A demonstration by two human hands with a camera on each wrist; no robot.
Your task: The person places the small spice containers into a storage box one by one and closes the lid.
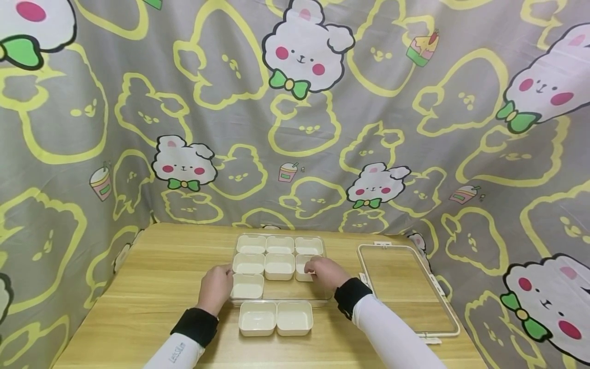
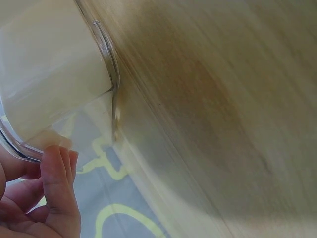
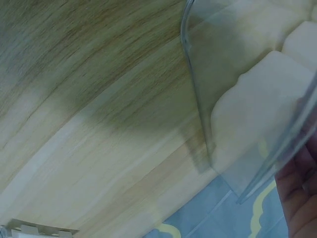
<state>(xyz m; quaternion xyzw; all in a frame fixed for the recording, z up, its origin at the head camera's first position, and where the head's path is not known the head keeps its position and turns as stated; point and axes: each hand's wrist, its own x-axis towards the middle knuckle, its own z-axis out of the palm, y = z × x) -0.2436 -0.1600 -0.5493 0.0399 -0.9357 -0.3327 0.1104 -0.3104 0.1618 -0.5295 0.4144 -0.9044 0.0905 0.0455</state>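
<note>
Left hand is pinching the rim of the clear bin; right hand is gripping a cream box.
Seven boxes (this one included) are sitting inside; two front boxes are standing outside, apparently left to load, the white-framed lid lying rightward.

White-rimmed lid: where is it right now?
In the head view, the white-rimmed lid lies on the table at the right, just right of the clear box; the right sleeve crosses in front of its near left edge.
</note>
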